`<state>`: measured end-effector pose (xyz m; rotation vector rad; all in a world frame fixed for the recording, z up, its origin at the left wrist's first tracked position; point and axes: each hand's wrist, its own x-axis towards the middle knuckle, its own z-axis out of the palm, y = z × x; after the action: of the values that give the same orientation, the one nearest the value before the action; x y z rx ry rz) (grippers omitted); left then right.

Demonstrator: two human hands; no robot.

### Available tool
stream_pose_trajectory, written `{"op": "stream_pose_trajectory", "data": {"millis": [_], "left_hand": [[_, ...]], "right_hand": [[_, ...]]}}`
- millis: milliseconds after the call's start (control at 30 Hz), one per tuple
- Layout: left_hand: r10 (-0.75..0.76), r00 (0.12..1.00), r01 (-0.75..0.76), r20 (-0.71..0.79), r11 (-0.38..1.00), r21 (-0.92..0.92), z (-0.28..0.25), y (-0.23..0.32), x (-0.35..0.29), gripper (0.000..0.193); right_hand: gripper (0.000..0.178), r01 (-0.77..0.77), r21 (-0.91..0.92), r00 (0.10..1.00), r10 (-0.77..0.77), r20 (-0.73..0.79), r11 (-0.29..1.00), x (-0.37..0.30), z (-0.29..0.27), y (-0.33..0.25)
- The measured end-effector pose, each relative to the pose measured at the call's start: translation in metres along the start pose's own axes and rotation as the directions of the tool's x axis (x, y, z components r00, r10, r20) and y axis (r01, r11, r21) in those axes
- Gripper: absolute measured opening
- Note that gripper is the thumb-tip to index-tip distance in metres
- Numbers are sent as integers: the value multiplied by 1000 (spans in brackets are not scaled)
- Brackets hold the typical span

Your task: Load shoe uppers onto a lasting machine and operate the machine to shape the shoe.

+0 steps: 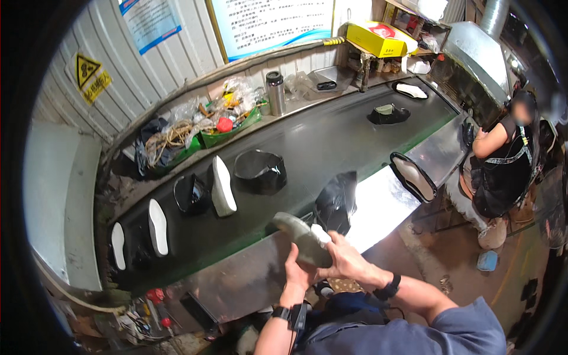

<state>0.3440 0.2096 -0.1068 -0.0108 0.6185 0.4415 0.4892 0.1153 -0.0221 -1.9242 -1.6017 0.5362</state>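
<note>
Over the near edge of the work line, both my hands grip a grey-green shoe last (302,236). My left hand (300,272) holds its lower end from the left, thumb pointing up along it. Across its right side lies my right hand (348,259), fingers bent over the last, with a small white patch just above them that I cannot make out. Just beyond my hands stands a glossy black shoe upper (337,202). To the left on the belt are another black upper (260,171) and a last with a white sole face (222,186).
A dark conveyor belt (337,130) runs from lower left to upper right, carrying more uppers and white insoles (158,226). Behind it stand a steel flask (276,93) and a heap of bags. A person (503,154) sits at the right. Tools (157,305) lie lower left.
</note>
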Motion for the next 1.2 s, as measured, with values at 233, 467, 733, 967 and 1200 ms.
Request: {"op": "stream_pose_trajectory", "data": {"millis": [233,467,733,967,1200], "left_hand": [[167,917,61,-363,839,541,-22,34,-53,41],[682,730,-484,-37,554,678,22,7,-97,78],[220,806,-468,550,805,364,28,39,-159,24],[431,872,-461,232,882,97,74,39,-208,57],[488,730,-606,479,786,121,120,35,-243,66]], "right_hand": [[33,30,-203,982,-67,-175,979,-65,-12,-3],[40,398,-272,887,-443,-130,876,-68,-45,-41],[39,676,-236,712,-702,-33,698,-58,-49,-98],[48,59,567,916,-271,297,821,-19,-43,-124],[64,97,774,970,-233,67,626,-4,-35,-157]]}}
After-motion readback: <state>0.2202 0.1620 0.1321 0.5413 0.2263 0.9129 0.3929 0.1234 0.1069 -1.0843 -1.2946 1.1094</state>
